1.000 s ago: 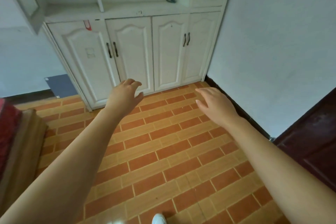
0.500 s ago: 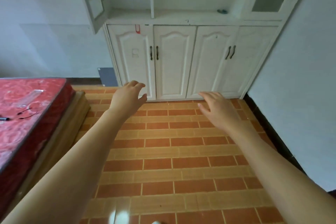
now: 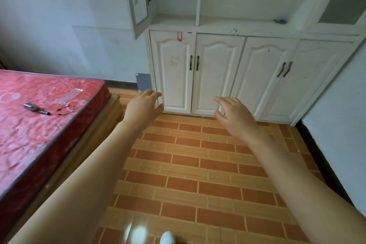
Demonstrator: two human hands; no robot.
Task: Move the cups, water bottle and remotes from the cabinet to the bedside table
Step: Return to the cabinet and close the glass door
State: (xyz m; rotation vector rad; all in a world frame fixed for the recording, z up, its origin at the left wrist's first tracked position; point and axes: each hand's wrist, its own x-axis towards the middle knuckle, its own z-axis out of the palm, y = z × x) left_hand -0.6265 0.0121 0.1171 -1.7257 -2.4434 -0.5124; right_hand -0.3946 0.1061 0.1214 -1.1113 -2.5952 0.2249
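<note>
A person is standing on brick-patterned floor, reaching both bare arms toward a white cabinet (image 3: pixel 217 73). The left hand (image 3: pixel 143 108) and right hand (image 3: pixel 234 117) are hanging empty, fingers loosely spread. No cups, bottle or remotes are showing; the open ledge is holding only a small teal object (image 3: pixel 279 20). How they will handle cannot be judged. No writing is legible.
</note>
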